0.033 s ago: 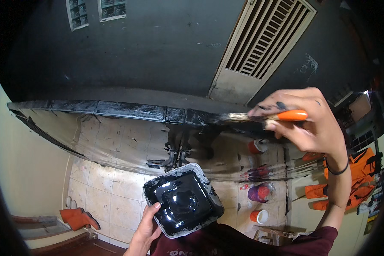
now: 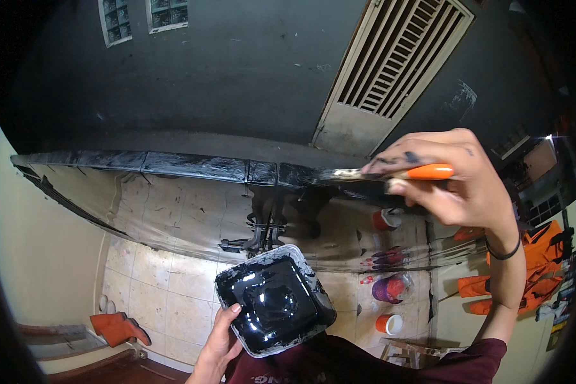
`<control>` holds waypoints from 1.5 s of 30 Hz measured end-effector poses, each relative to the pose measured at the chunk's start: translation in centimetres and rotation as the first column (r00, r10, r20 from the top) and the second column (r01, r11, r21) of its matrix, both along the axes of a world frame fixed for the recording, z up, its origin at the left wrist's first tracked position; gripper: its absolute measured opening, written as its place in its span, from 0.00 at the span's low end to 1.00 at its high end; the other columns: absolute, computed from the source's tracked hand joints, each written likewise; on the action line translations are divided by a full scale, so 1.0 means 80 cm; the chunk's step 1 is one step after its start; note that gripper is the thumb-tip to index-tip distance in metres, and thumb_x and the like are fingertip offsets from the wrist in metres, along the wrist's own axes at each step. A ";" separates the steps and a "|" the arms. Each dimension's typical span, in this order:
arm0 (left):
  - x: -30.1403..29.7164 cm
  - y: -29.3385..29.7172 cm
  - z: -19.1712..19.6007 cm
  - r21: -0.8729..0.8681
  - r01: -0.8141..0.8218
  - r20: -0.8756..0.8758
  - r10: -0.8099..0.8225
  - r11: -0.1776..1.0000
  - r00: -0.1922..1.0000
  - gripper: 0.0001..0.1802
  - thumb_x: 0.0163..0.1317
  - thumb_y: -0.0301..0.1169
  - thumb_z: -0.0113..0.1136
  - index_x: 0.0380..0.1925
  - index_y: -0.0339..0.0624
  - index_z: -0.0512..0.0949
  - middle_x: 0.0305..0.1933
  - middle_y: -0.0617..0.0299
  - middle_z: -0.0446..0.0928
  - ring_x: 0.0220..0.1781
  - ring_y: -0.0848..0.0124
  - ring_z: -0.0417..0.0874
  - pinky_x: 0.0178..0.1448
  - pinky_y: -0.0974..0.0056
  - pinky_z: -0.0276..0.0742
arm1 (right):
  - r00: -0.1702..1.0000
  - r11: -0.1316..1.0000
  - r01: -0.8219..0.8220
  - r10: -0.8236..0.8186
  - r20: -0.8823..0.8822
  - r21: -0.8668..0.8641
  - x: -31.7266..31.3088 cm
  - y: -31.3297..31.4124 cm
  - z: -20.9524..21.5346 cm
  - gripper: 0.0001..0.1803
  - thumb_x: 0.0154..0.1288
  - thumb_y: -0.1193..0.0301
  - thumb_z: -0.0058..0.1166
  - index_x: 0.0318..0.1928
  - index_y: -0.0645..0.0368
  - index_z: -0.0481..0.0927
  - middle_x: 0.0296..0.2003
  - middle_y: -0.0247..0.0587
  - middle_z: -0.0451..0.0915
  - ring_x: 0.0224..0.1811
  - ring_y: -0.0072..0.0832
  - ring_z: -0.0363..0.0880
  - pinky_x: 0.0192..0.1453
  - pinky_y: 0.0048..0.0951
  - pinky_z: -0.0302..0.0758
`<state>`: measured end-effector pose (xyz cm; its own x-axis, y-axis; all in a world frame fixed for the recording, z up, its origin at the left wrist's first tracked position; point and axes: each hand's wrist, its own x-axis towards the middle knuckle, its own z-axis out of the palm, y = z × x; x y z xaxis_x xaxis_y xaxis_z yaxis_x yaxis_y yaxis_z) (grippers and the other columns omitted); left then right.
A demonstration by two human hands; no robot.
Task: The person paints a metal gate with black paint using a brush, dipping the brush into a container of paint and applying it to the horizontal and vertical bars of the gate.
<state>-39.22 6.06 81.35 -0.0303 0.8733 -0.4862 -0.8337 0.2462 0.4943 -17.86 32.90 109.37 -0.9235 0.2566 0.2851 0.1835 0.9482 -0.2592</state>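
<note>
Your right hand (image 2: pixel 454 182) is closed around the orange handle of a paintbrush (image 2: pixel 390 173), fingers pinched near the ferrule so the bristles lie flat along the top of the black-painted beam (image 2: pixel 192 165); that low grip gives you control of the tip where it meets the wet surface near the beam's right end; your fingertips carry smears of black paint. Your left hand (image 2: pixel 221 342) cups a square tub of black paint (image 2: pixel 274 299) from beneath, thumb hooked over its near rim; you hold it level and close to your chest, below the beam, so the glossy paint stays in and a refill is a short reach away. The beam runs from the left edge of the view to your brush, shiny along its painted length; behind it stands a dark wall with a louvred vent (image 2: pixel 397 61) at upper right. Far below lie a tiled floor (image 2: pixel 166 288), small paint pots (image 2: pixel 388 289) and orange cloth (image 2: pixel 525 269) at the right.
</note>
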 end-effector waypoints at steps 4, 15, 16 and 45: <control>-0.002 -0.001 0.000 0.012 0.008 -0.001 -0.008 1.000 1.000 0.35 0.67 0.45 0.59 0.67 0.33 0.67 0.62 0.46 0.78 0.62 0.56 0.82 0.66 0.49 0.79 | 0.997 1.000 0.023 -0.024 0.070 0.005 0.001 0.003 0.006 0.10 0.63 0.74 0.67 0.42 0.67 0.84 0.34 0.48 0.88 0.30 0.37 0.88 0.36 0.28 0.82; -0.003 -0.002 -0.006 0.018 -0.018 0.015 0.018 1.000 1.000 0.35 0.68 0.46 0.59 0.67 0.32 0.67 0.61 0.46 0.78 0.61 0.56 0.82 0.65 0.49 0.80 | 0.952 0.959 0.274 -0.282 -0.122 -0.076 -0.018 0.033 -0.012 0.12 0.73 0.68 0.59 0.42 0.68 0.84 0.26 0.38 0.83 0.22 0.24 0.84 0.25 0.22 0.77; -0.003 -0.002 -0.005 0.009 -0.021 0.011 0.021 1.000 1.000 0.35 0.68 0.46 0.59 0.67 0.32 0.67 0.61 0.46 0.78 0.60 0.56 0.82 0.65 0.49 0.80 | 0.928 0.942 0.271 -0.310 -0.208 -0.196 -0.021 0.032 -0.016 0.13 0.74 0.67 0.58 0.40 0.68 0.83 0.24 0.36 0.82 0.22 0.24 0.85 0.26 0.22 0.77; -0.022 0.001 -0.006 0.001 -0.066 0.003 0.066 0.998 0.998 0.35 0.66 0.47 0.60 0.66 0.33 0.69 0.60 0.47 0.79 0.59 0.55 0.83 0.64 0.48 0.81 | 0.849 0.929 0.293 -0.361 -0.385 -0.227 -0.063 -0.012 -0.064 0.08 0.71 0.74 0.59 0.35 0.67 0.82 0.19 0.33 0.81 0.21 0.19 0.83 0.26 0.22 0.78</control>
<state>-40.94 6.14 80.89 -0.0870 0.8698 -0.4857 -0.8494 0.1900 0.4923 -22.91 31.94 104.24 -0.5837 0.5949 0.5526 0.3193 0.7939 -0.5174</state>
